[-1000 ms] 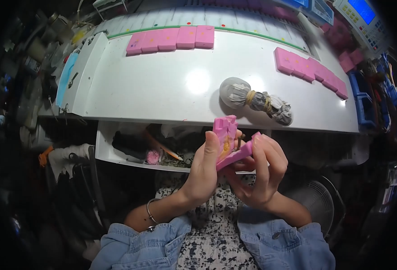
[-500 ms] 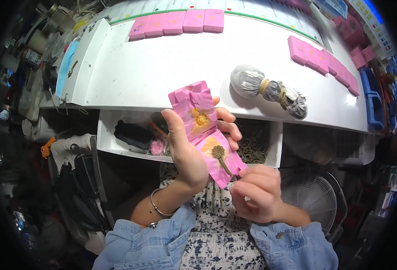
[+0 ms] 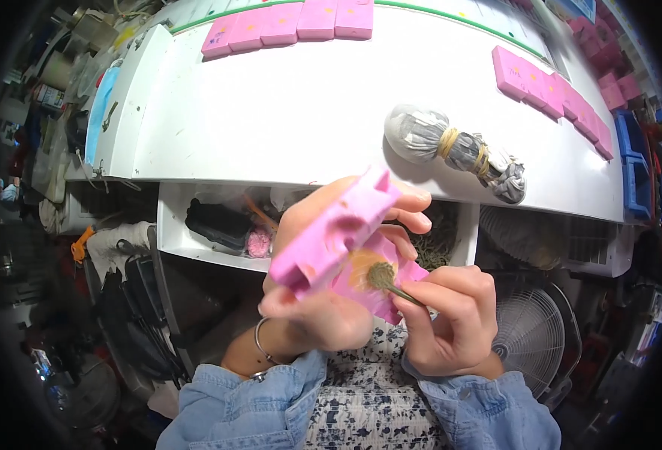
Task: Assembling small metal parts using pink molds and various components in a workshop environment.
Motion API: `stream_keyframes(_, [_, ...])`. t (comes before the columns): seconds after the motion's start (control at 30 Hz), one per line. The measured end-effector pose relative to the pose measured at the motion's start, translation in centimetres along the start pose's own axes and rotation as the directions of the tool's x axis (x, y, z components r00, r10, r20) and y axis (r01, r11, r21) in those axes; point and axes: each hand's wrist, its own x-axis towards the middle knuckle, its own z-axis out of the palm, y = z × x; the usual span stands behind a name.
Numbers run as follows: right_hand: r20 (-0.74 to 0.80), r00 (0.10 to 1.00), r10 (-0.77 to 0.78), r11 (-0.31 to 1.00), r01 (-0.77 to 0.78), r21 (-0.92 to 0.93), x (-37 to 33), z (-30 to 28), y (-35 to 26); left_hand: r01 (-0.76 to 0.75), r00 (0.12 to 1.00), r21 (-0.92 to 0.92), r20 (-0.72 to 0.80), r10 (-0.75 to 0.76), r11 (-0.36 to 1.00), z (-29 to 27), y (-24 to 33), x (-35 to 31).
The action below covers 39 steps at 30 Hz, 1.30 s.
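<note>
My left hand [image 3: 327, 322] is wrapped round a pink rubbery two-part mould [image 3: 331, 238], with one half tilted up and folded back from the other. The lower half, stained yellow-orange in its middle, lies against my fingers. Over that stain is a small green-brown piece [image 3: 381, 275] with a round, textured head and a thin stem. My right hand [image 3: 455, 315] pinches this stem between thumb and fingertips. Whether the head still touches the mould I cannot tell.
Behind my hands is a white worktop [image 3: 271, 120] with rows of pink mould blocks [image 3: 316, 19]. A tied cloth pouch [image 3: 451, 146] lies near its edge. Below, an open white drawer [image 3: 167, 225] holds a black item, a pink round thing and green scraps. A fan [image 3: 530, 337] stands at right.
The mould's upper half has tipped over toward me, its face turning away from view. My right hand has closed on the stem, and the green-brown piece has shifted slightly right.
</note>
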Motion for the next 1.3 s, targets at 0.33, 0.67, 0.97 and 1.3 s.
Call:
stream_keyframes(0.33, [-0.167, 0.955, 0.245, 0.949, -0.201, 0.243, -0.1, -1.1, 1.4, 0.276, 0.960, 0.311, -0.133, -0.246, 0.909, -2.1, 0.5, 0.6])
stream_keyframes(0.67, [0.039, 0.999, 0.020, 0.997, -0.023, 0.076, 1.0, -1.6, 2.2, 0.286, 0.938, 0.351, 0.089, -0.336, 0.892, 0.1, 2.3, -0.4])
stream_keyframes(0.97, [0.109, 0.994, -0.026, 0.999, 0.024, 0.024, 1.1, -1.6, 2.3, 0.276, 0.936, 0.412, 0.090, -0.340, 0.868, -0.5, 2.6, -0.6])
stream_keyframes(1.3, [0.450, 0.777, 0.439, 0.670, -0.617, 0.413, 1.7, -3.5, 1.2, 0.330, 0.904, 0.348, 0.150, -0.400, 0.877, -0.8, 3.3, -0.7])
